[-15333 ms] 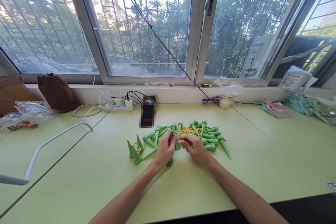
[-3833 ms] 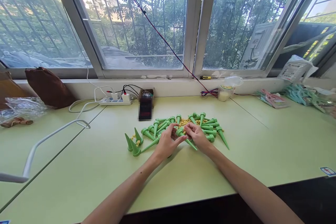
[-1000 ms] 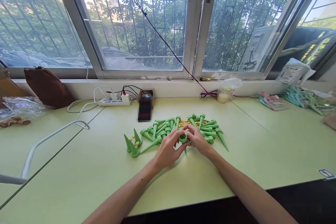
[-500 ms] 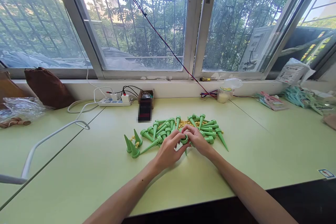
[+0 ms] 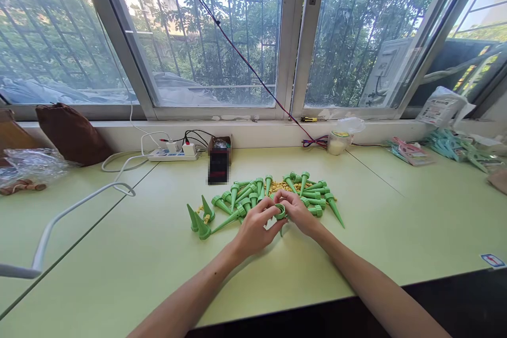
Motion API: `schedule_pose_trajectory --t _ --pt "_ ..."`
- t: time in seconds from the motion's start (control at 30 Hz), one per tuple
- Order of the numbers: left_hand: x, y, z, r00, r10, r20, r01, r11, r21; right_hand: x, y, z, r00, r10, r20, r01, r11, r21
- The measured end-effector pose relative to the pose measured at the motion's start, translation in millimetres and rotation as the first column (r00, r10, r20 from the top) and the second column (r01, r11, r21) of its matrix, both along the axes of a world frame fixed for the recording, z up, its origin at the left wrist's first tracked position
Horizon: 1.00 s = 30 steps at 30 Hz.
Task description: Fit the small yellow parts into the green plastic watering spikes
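Observation:
Between both hands is a green plastic watering spike [image 5: 280,212], its round open end facing up and its tip pointing down. My left hand [image 5: 256,226] is closed on the near and left side of its rim. The fingers of my right hand [image 5: 300,214] are bent against its right side, partly hidden behind it. Several more green spikes [image 5: 246,190] lie loose beyond my left hand, and others [image 5: 316,195] beyond my right. Small yellow pieces [image 5: 278,186] are heaped behind the hands. On the left, three spikes [image 5: 203,228] stand points up, with yellow pieces among them.
A pale green table [image 5: 150,253] holds everything. Toward the window are a power strip [image 5: 174,155], a small box [image 5: 219,161] and a jar [image 5: 338,143]. A white tube [image 5: 71,211] arches over the left side. Bagged items [image 5: 447,145] lie at the right.
The held spike has shifted slightly to the right, and its open rim shows more fully. My right fingers have moved a little around it. The other spikes stay in place.

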State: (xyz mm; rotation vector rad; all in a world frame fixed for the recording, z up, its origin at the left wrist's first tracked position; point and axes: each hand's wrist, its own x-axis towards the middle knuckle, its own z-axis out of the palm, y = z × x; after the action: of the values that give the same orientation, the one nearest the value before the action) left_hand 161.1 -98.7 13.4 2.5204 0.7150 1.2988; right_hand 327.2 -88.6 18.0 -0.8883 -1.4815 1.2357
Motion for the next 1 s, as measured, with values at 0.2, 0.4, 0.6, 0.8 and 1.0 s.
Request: schedule_pose_trajectory --t 0.2,0.4,0.6,0.8,1.0 --pt "1.4 -3.1 1.3 1.0 0.002 -0.013 -0.002 0.999 0.053 1.0 -0.3 1.3 1.0 0.028 0.012 -0.028 0.999 0.039" --pt "1.7 -5.3 1.1 1.0 -0.009 -0.013 0.01 0.996 0.092 1.3 -0.1 0.5 0.998 0.058 -0.014 -0.058 0.998 -0.006" --pt "2.0 -5.6 2.3 1.0 -0.012 -0.012 0.013 0.996 0.092 0.5 -1.7 2.4 0.992 0.093 -0.082 -0.098 0.994 -0.055" --pt "1.9 -4.2 1.7 1.0 -0.009 -0.023 0.012 0.996 0.091 0.8 -0.8 1.7 0.99 0.107 -0.097 -0.113 0.992 -0.061" --pt "0.9 -2.5 2.5 1.0 0.007 -0.025 -0.006 0.999 0.045 0.9 3.3 -5.0 1.0 -0.006 -0.012 0.006 1.0 0.018"
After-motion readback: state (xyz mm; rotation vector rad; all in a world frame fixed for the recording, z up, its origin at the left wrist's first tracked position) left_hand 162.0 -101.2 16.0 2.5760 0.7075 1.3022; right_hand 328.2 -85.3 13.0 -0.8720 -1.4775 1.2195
